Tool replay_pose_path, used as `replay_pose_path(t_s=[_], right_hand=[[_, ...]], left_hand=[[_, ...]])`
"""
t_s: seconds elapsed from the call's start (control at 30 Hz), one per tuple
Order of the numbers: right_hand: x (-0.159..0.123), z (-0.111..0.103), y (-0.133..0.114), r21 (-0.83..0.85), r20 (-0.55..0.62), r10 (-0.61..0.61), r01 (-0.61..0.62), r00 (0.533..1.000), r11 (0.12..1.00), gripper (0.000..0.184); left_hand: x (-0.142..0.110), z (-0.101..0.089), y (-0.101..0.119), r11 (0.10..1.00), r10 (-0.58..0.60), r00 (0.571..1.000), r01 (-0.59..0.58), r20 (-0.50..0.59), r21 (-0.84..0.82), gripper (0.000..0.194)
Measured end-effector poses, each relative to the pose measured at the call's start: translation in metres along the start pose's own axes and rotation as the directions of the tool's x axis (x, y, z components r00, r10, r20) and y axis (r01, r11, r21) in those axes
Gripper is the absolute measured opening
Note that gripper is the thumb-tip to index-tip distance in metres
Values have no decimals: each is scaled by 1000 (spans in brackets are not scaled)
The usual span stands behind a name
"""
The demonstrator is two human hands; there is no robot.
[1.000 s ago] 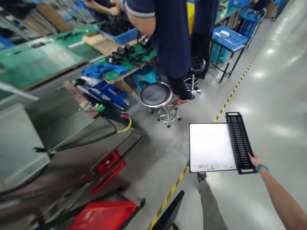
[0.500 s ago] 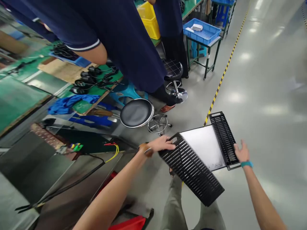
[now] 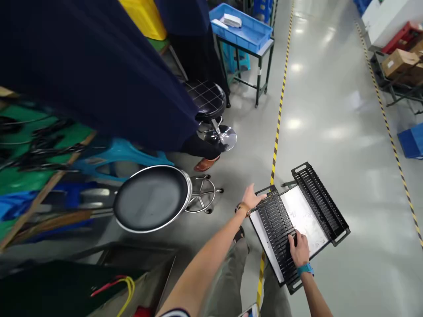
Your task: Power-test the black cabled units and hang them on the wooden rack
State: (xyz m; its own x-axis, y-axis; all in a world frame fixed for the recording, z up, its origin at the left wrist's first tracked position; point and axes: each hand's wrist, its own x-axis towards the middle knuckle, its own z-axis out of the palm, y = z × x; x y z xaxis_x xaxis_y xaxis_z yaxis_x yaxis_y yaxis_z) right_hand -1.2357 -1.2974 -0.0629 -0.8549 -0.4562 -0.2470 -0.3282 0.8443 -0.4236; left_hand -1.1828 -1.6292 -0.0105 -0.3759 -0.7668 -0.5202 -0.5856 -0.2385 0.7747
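A black slotted rack (image 3: 276,224) lies flat across the left part of a small white-topped table (image 3: 306,211) in front of my legs. My left hand (image 3: 253,198) grips its far end by the handle. Over the rack's right edge, toward the near end, my right hand (image 3: 300,251) is curled with thumb and fingers on the slats; the undersides of the fingers are hidden. A second black slotted rack (image 3: 320,202) sits along the table's right side, apart from both hands, with a strip of white top between the racks.
On the left are a round black stool (image 3: 152,198), a checked stool (image 3: 206,99) and a person in dark clothes (image 3: 132,88). A blue tray (image 3: 241,28) rests on a stand ahead. Striped floor tape (image 3: 279,119) runs forward. Cardboard boxes (image 3: 399,64) stand far right.
The tilted rack in my left hand has come down flat onto the table's left part. My right hand has moved left from the other rack onto this one. The view has shifted right.
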Motion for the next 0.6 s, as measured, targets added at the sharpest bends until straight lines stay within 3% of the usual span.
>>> replay_pose_path(t_s=[0.1,0.23,0.3,0.37,0.43,0.5,0.6], right_hand=[[-6,-4,-3,-53,-24,-67,66,997,996,53],[16,-31,-1,-64,170,-184,197,968,978,50],[42,-51,5,-143,86,-154,165,984,976,62],[73,-69,12,-251,-123,-37,5,992,968,84],[103,-82,22,-341,-193,60,-125,979,932,105],[125,-90,31,-428,-92,75,-108,993,897,113],[141,-97,35,-522,67,12,25,998,853,107]], left_hand=[[-10,13,-25,995,-48,994,39,99,87,52],[-27,13,-58,993,-18,969,-10,245,114,40],[-35,8,-69,998,16,967,-31,256,53,39],[-45,2,-79,1000,-19,966,12,256,27,40],[-56,-2,-89,996,-89,966,86,241,22,42],[-67,-3,-99,991,-132,968,136,215,-3,46],[-81,-2,-113,990,-112,980,124,165,-64,49]])
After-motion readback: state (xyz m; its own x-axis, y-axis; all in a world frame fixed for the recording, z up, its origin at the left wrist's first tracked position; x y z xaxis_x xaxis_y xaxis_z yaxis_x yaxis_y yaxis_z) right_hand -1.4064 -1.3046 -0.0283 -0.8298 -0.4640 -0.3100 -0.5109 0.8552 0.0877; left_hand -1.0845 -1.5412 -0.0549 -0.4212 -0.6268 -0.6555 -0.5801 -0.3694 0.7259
